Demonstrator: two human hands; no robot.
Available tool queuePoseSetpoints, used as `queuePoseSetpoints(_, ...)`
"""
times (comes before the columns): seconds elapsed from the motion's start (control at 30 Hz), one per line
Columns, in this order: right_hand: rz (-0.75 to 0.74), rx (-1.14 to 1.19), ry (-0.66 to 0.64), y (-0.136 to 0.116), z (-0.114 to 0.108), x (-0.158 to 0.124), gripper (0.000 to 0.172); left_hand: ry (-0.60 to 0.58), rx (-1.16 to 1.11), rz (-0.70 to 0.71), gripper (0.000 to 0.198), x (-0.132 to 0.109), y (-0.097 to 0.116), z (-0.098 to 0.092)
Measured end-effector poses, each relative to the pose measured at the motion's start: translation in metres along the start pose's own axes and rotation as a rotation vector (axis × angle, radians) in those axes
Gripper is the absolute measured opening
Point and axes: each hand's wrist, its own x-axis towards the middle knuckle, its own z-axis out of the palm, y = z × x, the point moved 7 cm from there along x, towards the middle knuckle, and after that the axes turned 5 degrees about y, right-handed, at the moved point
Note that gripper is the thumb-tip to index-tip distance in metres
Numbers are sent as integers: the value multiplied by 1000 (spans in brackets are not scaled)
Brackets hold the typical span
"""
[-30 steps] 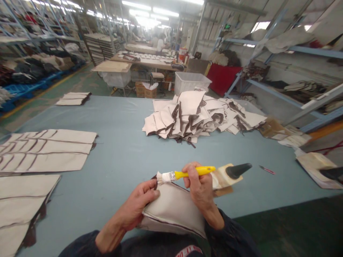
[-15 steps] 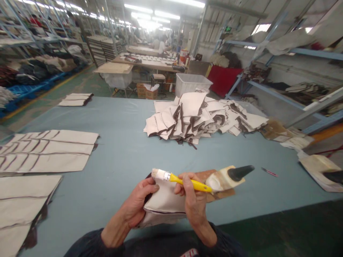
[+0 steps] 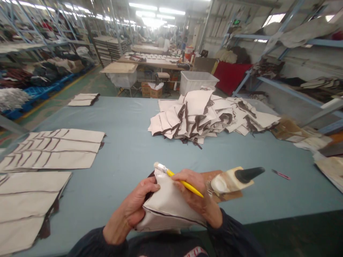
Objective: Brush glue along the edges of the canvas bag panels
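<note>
My left hand (image 3: 138, 201) is closed on the left edge of a cream, dark-edged panel (image 3: 170, 203), thumb pressed flat on its upper face and the fingers mostly hidden on the far side. My right hand (image 3: 197, 191) is curled around the handle of a yellow-handled paintbrush (image 3: 190, 187), fingers gathered near the metal collar. The panel sits between my two hands, close to the body, its right part partly covered by the right hand; I can't tell from here whether that hand rests on it. The brush slants across the panel, bristles at its far left corner, though I can't make out whether they touch.

Just right of the right hand, a cut-open container (image 3: 223, 182) with a black end lies on brown cardboard (image 3: 233, 196). Beyond it, a pink-handled cutter (image 3: 282, 175) lies on the blue-grey table (image 3: 125, 151). A loose heap of cream pieces (image 3: 197, 105) spreads farther back.
</note>
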Motion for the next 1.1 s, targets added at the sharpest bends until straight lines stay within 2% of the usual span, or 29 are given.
queuePoseSetpoints(0.07,-40,2,-107,2,-4,6,14,-2,18,-17,24,0,0,-2)
queuePoseSetpoints(0.13,-39,-32,-133,2,-14,10,12,-3,48,-19,25,0,0,-4)
queuePoseSetpoints(0.17,-31,-65,-104,1,-21,11,12,-1,63,-11,27,0,0,-4)
queuePoseSetpoints(0.27,-26,-214,104,-13,-46,9,11,30,87,41,30,0,4,-6)
queuePoseSetpoints(0.33,-39,-269,178,-28,-50,3,13,62,96,101,33,0,7,-5)
queuePoseSetpoints(0.47,-35,-211,155,-45,-28,-7,13,73,163,205,38,0,9,-1)
queuePoseSetpoints(0.63,-33,-138,123,-56,3,-8,18,36,405,356,33,-1,13,2)
queuePoseSetpoints(0.73,-11,-124,161,-60,-3,-7,22,14,436,387,34,-3,15,-4)
queuePoseSetpoints(0.87,58,-201,279,-55,-21,-8,20,-65,372,292,42,-4,10,-6)
queuePoseSetpoints(1.03,70,-104,170,-55,-8,-10,23,-106,392,334,36,-8,11,-7)
queuePoseSetpoints(1.1,118,-74,186,-51,-11,-14,21,-104,382,335,33,-8,10,-10)
